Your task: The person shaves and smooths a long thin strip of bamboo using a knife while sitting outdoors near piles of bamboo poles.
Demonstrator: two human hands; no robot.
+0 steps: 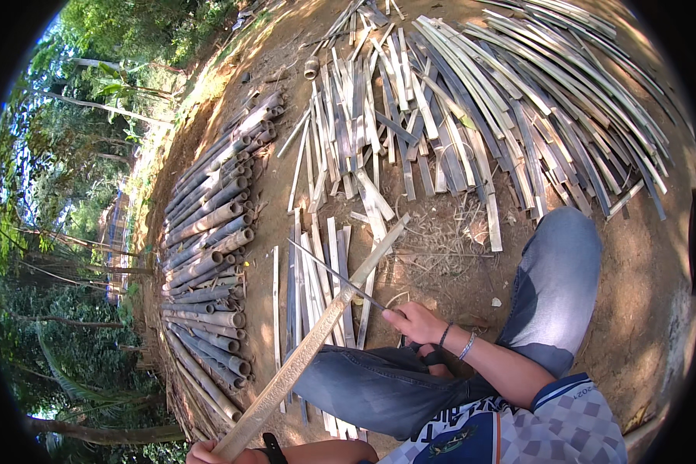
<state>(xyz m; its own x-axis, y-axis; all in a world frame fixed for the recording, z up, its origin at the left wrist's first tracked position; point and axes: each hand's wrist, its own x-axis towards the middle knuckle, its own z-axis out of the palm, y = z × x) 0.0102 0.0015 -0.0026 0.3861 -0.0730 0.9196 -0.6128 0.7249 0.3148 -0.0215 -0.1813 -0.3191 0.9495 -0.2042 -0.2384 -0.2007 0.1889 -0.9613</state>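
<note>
A long pale bamboo strip [301, 359] slants up across the front of me, its far end above the ground. My left hand [223, 453], at the lower edge, is closed round the near end. A thin dark-bladed knife [325, 267] is in my right hand [419, 322], its fingers wrapped round a handle that they mostly hide. The blade lies across the strip towards its far end, tip pointing up and left. Below the strip my legs [371, 387] are folded, one knee [564, 240] raised on the right.
Split bamboo strips lie beyond me in a loose pile [356, 108] and a long fanned pile [549, 108]. More strips [313, 271] lie close by, under the held one. Stacked bamboo poles [209, 240] are on the left. Fine shavings [448, 247] litter the dirt; trees [62, 271] stand far left.
</note>
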